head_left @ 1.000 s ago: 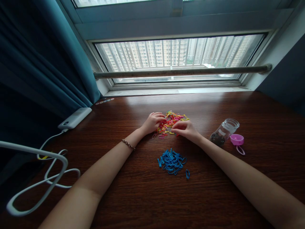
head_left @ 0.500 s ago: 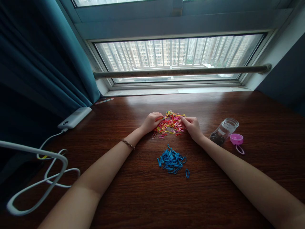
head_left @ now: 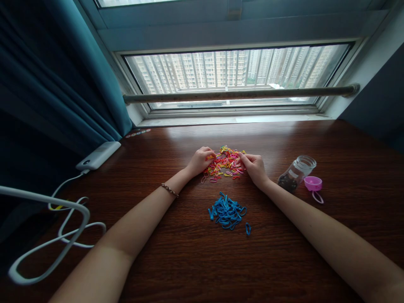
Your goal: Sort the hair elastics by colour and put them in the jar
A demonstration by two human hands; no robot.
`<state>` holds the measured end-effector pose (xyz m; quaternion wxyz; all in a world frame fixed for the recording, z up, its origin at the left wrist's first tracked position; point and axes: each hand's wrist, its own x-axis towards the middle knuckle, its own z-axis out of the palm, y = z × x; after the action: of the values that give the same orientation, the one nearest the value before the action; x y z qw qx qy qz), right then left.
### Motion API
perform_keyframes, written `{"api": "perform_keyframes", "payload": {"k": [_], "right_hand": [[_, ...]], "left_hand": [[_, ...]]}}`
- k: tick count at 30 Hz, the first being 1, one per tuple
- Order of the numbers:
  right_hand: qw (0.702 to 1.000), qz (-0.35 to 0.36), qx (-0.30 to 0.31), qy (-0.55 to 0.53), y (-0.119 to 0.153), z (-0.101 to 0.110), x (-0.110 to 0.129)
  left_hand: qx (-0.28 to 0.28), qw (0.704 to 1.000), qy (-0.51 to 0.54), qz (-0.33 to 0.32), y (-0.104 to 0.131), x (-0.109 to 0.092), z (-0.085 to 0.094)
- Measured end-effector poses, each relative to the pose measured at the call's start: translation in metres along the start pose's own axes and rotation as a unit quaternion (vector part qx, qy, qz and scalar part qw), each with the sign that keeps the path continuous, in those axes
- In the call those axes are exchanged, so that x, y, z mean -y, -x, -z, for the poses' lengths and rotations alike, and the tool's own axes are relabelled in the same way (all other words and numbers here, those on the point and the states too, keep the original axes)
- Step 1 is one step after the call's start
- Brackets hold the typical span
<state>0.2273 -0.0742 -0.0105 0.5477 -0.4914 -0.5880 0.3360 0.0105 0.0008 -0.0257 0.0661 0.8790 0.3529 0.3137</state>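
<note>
A loose pile of pink, red, yellow and orange rubber bands (head_left: 224, 163) lies on the dark wooden table. My left hand (head_left: 201, 161) rests at the pile's left edge, fingers curled in and thumb close to the fingertips. Across from it, my right hand (head_left: 254, 167) pinches thumb and forefinger together at the right edge. What either hand holds is too small to make out. Nearer to me, between my forearms, is a heap of blue rubber bands (head_left: 227, 212). One single blue band (head_left: 248, 229) lies apart at its lower right.
On the right a clear jar (head_left: 296, 172) with dark contents stands beyond my forearm, beside a pink lid (head_left: 313, 183) with a loop. At left are a white power bank (head_left: 99, 156) and a looped white cable (head_left: 82, 227). A curtain (head_left: 104, 97) and window border the table.
Both hands stay almost in place. A small blue-green bit at my left fingertips no longer shows. The top band of the blue heap has slumped slightly down and left.
</note>
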Motion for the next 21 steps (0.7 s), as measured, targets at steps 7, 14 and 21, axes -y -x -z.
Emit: {"api": "perform_keyframes", "payload": {"k": [7,14,21], "right_hand": [[1.000,0.001,-0.008,-0.010,-0.0007,0.0001,-0.0023],[1.000,-0.001,-0.006,-0.013,-0.0008,-0.0002,-0.0012],[1.000,-0.001,-0.006,-0.015,-0.0008,0.0000,-0.0005]], "left_hand": [[0.003,1.000,0.012,-0.002,-0.0013,-0.0045,0.0023],[0.064,0.997,-0.024,-0.020,0.0000,0.0017,-0.0045],[0.072,0.996,-0.051,0.000,0.0003,0.0007,-0.0050]]}}
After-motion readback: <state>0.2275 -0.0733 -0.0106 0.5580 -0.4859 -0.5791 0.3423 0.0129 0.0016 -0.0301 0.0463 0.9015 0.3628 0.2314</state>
